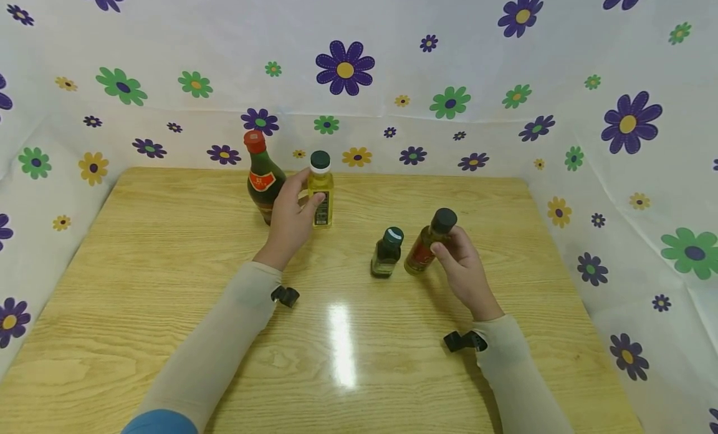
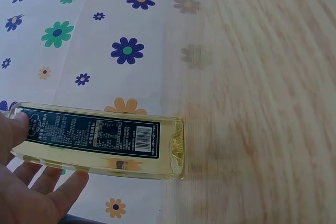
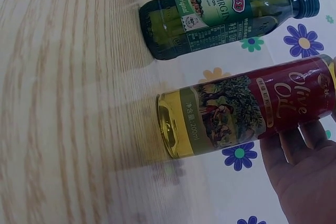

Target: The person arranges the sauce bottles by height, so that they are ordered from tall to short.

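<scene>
My left hand [image 1: 293, 212] grips a clear square oil bottle [image 1: 322, 183] with yellow oil and a dark green cap, thumb on its dark label. In the left wrist view, that bottle [image 2: 105, 137] shows a barcode. Close beside this hand stands a dark green bottle [image 1: 263, 181] with a red cap, partly covered by the hand. My right hand [image 1: 462, 269] holds a red-labelled olive oil bottle [image 1: 424, 250] with a black cap, upper part between thumb and fingers. Just left of it stands a small dark green olive oil bottle [image 1: 386, 256], labelled Borges [image 3: 215, 11] in the right wrist view.
The bottles are on a light wooden table [image 1: 224, 371]. White flower-print cloth [image 1: 392, 16] hangs behind the table and along its sides. A glare patch [image 1: 341, 347] lies on the wood between the forearms.
</scene>
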The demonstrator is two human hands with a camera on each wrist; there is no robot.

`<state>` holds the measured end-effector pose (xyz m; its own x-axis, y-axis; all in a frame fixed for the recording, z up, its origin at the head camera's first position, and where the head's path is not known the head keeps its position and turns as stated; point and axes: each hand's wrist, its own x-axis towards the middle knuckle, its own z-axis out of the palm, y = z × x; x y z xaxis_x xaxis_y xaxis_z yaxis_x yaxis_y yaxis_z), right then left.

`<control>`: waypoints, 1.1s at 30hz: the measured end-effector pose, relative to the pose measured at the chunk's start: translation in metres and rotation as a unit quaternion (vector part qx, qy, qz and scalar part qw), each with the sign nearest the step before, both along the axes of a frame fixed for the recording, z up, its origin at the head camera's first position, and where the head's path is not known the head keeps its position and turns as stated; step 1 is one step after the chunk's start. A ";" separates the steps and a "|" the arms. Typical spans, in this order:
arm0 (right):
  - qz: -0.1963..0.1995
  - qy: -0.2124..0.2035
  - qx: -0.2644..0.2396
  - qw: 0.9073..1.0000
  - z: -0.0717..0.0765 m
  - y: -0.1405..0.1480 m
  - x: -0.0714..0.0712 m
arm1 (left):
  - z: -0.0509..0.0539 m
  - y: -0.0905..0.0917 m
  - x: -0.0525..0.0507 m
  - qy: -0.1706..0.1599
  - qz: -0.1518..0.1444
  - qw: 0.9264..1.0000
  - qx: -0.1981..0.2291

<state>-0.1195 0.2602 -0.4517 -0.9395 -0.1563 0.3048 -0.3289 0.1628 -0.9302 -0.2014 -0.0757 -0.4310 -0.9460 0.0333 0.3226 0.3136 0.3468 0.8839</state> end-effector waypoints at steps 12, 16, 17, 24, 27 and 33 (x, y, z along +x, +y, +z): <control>0.012 0.000 -0.006 1.000 0.002 -0.002 0.000 | -0.002 -0.002 -0.001 0.004 0.009 1.000 -0.010; 0.013 0.001 -0.007 1.000 0.002 -0.002 0.000 | -0.003 -0.001 0.000 0.010 0.011 1.000 -0.005; 0.012 0.000 -0.008 1.000 0.002 -0.003 0.000 | -0.003 0.000 0.000 0.011 0.012 1.000 -0.005; 0.001 -0.005 0.000 1.000 0.001 -0.003 0.001 | -0.005 0.002 0.001 0.012 0.017 1.000 -0.004; -0.004 -0.005 0.008 1.000 0.001 -0.003 0.001 | -0.006 0.003 0.000 0.011 0.018 1.000 -0.003; -0.010 -0.002 0.018 1.000 0.002 -0.002 0.002 | -0.005 0.004 0.001 0.006 0.016 1.000 -0.002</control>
<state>-0.1175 0.2583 -0.4495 -0.9437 -0.1479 0.2959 -0.3219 0.2036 -0.9246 -0.2007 -0.0721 -0.4358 -0.9426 0.0047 0.3339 0.3130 0.3608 0.8786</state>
